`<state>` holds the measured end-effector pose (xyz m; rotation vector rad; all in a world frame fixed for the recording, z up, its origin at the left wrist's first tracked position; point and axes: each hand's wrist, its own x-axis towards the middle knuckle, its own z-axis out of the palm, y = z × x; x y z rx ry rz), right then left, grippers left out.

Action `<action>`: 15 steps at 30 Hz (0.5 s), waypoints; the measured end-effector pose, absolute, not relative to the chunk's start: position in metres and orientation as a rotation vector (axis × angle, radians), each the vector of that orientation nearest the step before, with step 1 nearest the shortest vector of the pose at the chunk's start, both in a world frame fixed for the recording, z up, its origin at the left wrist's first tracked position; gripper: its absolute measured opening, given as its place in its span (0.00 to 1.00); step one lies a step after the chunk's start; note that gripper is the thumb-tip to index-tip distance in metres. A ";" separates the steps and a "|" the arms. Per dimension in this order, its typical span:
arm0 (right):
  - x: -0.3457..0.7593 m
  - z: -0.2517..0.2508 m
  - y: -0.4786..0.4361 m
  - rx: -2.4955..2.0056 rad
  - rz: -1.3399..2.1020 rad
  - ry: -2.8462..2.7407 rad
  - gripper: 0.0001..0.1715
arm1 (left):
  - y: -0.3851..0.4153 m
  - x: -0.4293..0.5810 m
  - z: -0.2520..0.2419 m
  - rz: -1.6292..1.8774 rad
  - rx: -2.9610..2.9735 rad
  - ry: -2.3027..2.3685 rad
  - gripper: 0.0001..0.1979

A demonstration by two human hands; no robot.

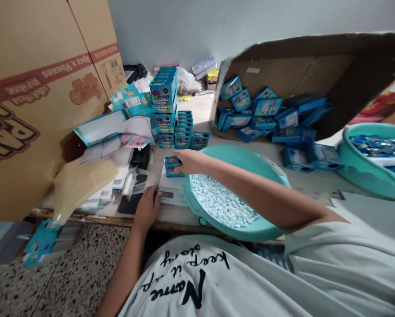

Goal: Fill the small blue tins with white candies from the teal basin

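Leftmost, a large printed carton (pixel 35 101) stands against the counter (pixel 309 182) and fills that side of the view. At the rear right, an open cardboard box (pixel 299 70) lies tipped on its side, with loose blue packets (pixel 266 108) spilling from it onto the counter. A teal basin (pixel 250 231) sits at the near edge, directly in front of the person, and holds small pale candies (pixel 220 202). A second teal basin (pixel 362 171) stands at the far right and holds blue wrapped pieces. A stack of blue display boxes (pixel 166 105) rises at the rear centre, beside loose papers. A white scale (pixel 171 193) stands just left of the near basin.

The small blue box (pixel 172 167) rests on the scale platform. The right hand (pixel 190 162) reaches across the near basin, its fingers closed around the side of this box. The left hand (pixel 147 207) lies flat on the counter edge, fingers relaxed and holding nothing, fingertips touching the front of the scale
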<state>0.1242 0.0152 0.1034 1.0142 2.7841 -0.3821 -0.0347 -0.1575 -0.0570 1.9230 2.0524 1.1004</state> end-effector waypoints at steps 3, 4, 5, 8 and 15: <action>0.137 0.117 0.007 1.042 -0.358 2.803 0.31 | -0.160 -0.037 -0.058 1.129 1.947 2.073 0.17; 0.147 0.123 0.005 1.072 -0.347 2.848 0.31 | -0.162 -0.036 -0.058 1.150 1.948 2.098 0.18; 0.160 0.131 0.003 1.120 -0.336 2.912 0.30 | -0.165 -0.035 -0.059 1.176 1.946 2.129 0.18; 0.221 0.147 0.006 1.379 -0.301 3.127 0.26 | -0.179 -0.027 -0.062 1.252 1.949 2.219 0.18; 0.383 0.130 0.045 2.165 -0.096 2.445 0.22 | -0.222 -0.009 -0.079 1.332 2.086 2.166 0.15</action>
